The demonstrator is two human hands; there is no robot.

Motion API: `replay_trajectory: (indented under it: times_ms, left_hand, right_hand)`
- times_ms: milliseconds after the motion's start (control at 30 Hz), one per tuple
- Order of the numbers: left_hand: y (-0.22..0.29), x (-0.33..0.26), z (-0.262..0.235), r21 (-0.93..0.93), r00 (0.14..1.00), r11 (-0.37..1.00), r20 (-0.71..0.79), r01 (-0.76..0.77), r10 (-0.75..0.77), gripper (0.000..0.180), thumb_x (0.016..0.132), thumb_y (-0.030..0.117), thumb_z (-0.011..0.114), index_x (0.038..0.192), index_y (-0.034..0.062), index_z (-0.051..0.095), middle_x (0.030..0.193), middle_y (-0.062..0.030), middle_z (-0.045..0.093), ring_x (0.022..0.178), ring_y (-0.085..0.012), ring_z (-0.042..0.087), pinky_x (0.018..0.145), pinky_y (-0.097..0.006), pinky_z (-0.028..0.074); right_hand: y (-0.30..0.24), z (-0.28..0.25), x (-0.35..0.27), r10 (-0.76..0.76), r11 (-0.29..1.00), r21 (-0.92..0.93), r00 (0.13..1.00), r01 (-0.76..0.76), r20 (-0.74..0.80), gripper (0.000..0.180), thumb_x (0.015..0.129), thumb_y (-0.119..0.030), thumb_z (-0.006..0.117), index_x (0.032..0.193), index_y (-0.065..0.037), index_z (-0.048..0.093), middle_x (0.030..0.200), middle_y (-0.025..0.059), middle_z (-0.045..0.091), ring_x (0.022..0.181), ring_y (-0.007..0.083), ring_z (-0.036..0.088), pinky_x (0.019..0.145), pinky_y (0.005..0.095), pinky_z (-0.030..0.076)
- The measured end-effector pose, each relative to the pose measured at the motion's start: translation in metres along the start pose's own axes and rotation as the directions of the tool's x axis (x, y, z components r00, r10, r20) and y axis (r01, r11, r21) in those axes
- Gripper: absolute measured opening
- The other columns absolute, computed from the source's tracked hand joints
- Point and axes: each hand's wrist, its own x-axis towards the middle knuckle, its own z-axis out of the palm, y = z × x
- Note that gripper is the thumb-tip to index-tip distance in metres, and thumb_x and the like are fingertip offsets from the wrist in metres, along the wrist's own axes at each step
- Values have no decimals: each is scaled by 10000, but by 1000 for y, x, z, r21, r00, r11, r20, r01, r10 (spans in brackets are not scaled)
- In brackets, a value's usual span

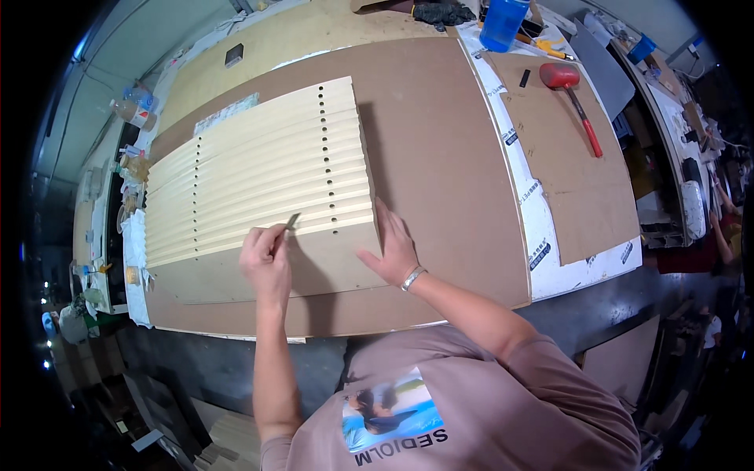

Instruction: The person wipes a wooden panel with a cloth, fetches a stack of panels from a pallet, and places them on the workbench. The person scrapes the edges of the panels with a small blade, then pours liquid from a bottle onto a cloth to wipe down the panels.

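A pale wooden panel (259, 169) with a ridged top lies in front of me, with two rows of dark round holes across its ridges. Its plain near side faces me. My left hand (266, 253) is closed in a pinch over the near edge, around a small, thin, dark flat piece (292, 221) that sticks up from the fingertips; I cannot make out its kind. At the panel's near right corner my right hand (393, 247) is laid against the end face, fingers stretched and thumb apart, holding nothing. A metal band circles that wrist.
The panel rests on a brown board (448, 157) covering the table. To the right, a red mallet (567, 86) lies on cardboard (581, 204), near a blue container (503, 25). A small dark block (234, 54) lies at the far left; bottles (133, 112) stand beyond the left edge.
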Motion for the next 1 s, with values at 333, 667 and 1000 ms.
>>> replay_trajectory:
  times_ms: [333, 667, 1000]
  left_hand:
    - [47, 4, 33, -56, 948, 956, 127, -288, 293, 129, 751, -4, 704, 866, 57, 705, 732, -78, 577, 671, -234, 581, 593, -352, 467]
    - [-70, -5, -24, -130, 991, 991, -135, -22, 5, 52, 824, 8, 664, 875, 2, 677, 747, -62, 564, 647, -160, 534, 594, -282, 432]
    - [-83, -23, -47, -99, 965, 995, -257, 20, -45, 84, 807, 35, 684, 885, 5, 679, 740, -116, 589, 621, -221, 570, 592, -331, 460]
  right_hand:
    - [3, 5, 0, -43, 999, -4, 998, 42, -54, 1045, 774, -542, 668, 1483, 41, 169, 1473, 230, 343, 1304, 406, 384, 1071, 446, 358]
    - [2, 4, -2, 1, 1000, 11, 999, 0, -33, 1010, 723, -425, 741, 1478, 6, 227, 1458, 232, 364, 1300, 405, 388, 1073, 445, 358]
    - [14, 18, -5, -30, 999, 28, 992, 33, -125, 861, 752, -352, 718, 1434, 13, 339, 1382, 241, 460, 1243, 412, 451, 1056, 443, 370]
